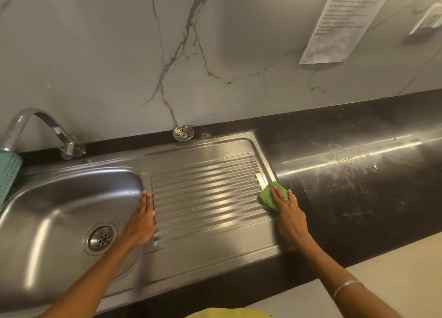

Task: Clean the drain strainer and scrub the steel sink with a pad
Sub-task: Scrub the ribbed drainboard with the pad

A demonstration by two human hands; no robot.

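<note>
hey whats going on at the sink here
A person is scrubbing the steel sink. The right hand presses a green pad flat on the right end of the ribbed drainboard, beside the black counter. The left hand rests flat and empty on the strip between the basin and the drainboard. The drain strainer is out of the drain, propped against the wall behind the sink. No water is running from the tap.

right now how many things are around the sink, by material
steel: 3 (sink, drain strainer, tap)
green pad: 1, under the right hand
teal plastic basket: 1
paper notice: 1
total: 6
</note>
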